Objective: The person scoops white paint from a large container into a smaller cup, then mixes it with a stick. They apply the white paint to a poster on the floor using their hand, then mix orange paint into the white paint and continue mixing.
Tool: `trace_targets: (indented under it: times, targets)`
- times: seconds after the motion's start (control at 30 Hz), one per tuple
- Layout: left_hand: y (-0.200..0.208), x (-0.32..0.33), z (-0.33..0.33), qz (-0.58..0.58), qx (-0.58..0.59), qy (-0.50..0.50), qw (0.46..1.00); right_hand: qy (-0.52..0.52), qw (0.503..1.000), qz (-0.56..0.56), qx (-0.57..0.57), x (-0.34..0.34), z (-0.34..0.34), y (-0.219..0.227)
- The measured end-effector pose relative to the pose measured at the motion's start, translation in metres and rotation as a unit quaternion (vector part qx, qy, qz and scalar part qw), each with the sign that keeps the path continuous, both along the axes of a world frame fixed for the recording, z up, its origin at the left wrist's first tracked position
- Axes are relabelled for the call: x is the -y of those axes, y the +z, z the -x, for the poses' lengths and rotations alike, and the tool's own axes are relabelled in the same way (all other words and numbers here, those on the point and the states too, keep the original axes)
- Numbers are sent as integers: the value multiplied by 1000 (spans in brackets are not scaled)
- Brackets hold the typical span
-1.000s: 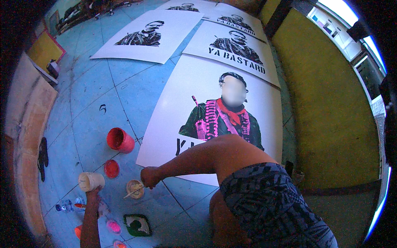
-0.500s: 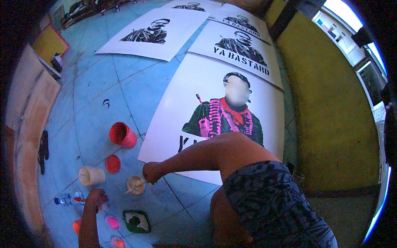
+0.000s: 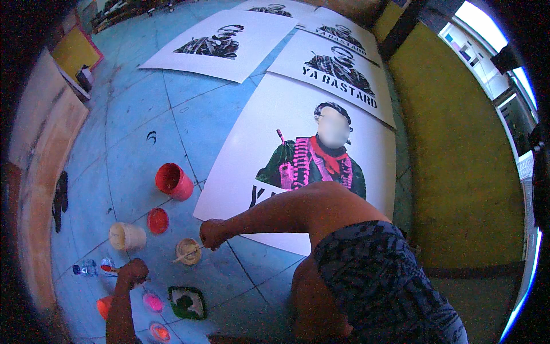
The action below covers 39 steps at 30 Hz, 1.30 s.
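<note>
My right hand is closed round a thin pale stick that reaches across a round container of cream paint. Below and to the left, my left hand is closed on a slim brush-like stick. Its far end lies at a clear plastic cup with red in it. Beyond that hand stands a white tub. A red lid-like dish and a red bucket are farther off. Near my left wrist sit a pink paint pot and an orange one.
A large poster with a partly coloured stencilled figure lies beside my right arm, with several more behind it. A green-edged tray lies near me. A clear bottle is at left. A wooden board and a yellow-green wall flank the floor.
The view has shifted slightly. The left stick's red tip, earlier just beside my hand, is now at the clear cup. My right hand stays by the cream container.
</note>
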<state>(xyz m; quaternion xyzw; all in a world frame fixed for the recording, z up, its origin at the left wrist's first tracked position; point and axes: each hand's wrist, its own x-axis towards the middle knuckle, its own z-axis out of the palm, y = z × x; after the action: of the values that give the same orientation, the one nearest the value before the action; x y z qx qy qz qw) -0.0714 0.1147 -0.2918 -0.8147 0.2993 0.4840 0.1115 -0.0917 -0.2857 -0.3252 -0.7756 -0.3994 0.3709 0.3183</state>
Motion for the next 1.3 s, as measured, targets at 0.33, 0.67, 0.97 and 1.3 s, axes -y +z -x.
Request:
trace_targets:
  times: [0.33,0.67,0.97,1.3]
  targets:
    - [12,27,2,-138,-41,154,977,9,999,0,38,12,-1,-15]
    - [-26,-7,6,-115,16,216,970,153,914,-119,357,31,-9,-34]
    - [15,47,9,-96,-32,261,960,-77,995,-18,-69,43,16,25]
    - [17,97,27,129,115,162,972,-90,992,62,-66,51,13,6]
